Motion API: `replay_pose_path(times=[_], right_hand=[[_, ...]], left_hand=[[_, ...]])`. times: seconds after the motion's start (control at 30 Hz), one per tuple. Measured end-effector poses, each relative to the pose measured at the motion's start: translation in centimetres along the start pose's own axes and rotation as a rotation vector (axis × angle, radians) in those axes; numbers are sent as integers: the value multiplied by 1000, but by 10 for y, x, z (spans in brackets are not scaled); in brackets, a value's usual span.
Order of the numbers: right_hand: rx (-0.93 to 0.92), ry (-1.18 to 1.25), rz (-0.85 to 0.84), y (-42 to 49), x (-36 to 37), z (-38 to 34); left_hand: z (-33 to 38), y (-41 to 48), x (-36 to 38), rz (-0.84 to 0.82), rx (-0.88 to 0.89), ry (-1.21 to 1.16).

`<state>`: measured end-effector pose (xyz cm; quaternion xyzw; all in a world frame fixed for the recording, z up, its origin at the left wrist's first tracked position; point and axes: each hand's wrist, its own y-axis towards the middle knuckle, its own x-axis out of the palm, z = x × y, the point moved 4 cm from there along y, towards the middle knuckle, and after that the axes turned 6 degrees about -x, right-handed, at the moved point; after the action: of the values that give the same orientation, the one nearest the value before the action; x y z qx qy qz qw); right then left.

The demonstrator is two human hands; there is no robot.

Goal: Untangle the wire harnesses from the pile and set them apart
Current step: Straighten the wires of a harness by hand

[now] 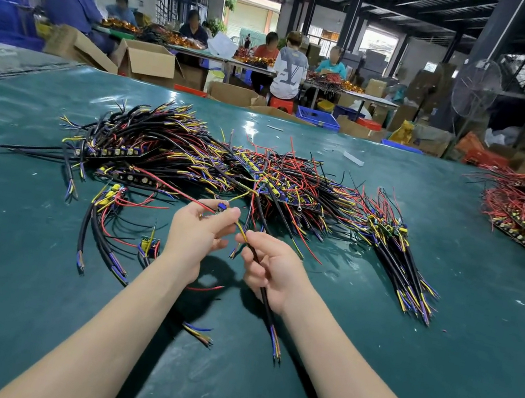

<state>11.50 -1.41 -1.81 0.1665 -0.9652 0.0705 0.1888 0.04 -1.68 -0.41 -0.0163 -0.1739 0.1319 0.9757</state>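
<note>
A: Your left hand [194, 232] has thumb and fingertips pinched on the small blue board end of one wire harness [222, 206], right at the near edge of the pile [225, 164].

B: Your right hand [271, 270] is curled round what seems to be the same harness's black sheathed cable [268, 318], nipping its yellow lead [241, 229] at the fingertips. The stripped tail points towards you over the bench [34, 265].

A: I'd judge it isn't free yet. Red and black strands from the pile cross just behind your hands, and I cannot tell whether they hook it.

B: So draw it towards you along the cable's length, not upward. Let the left hand steer the board end out through the loops. If a strand drags, stop and lift that strand off rather than tugging.

A: Then lay it with the loose harnesses [113, 208] on your left, well apart from the pile.
</note>
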Motion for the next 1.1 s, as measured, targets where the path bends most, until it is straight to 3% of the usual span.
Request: replay_pose_path(times=[0.2,0.43,0.6,0.93,1.1], right_hand=[[-34,-352,-106,-1,4,-5],[77,-222,-188,-6,7,3],[131,-367,-364,-11,18,3],[156,-383,-429,-20,1,-2],[164,-445,-370,-19,-11,-7]], left_hand=[[6,-2,-6,24,32,-23],[15,9,-18,40,66,-186],[11,10,-22,96,118,-100],[17,25,-43,224,128,-217],[25,29,-52,248,172,-229]])
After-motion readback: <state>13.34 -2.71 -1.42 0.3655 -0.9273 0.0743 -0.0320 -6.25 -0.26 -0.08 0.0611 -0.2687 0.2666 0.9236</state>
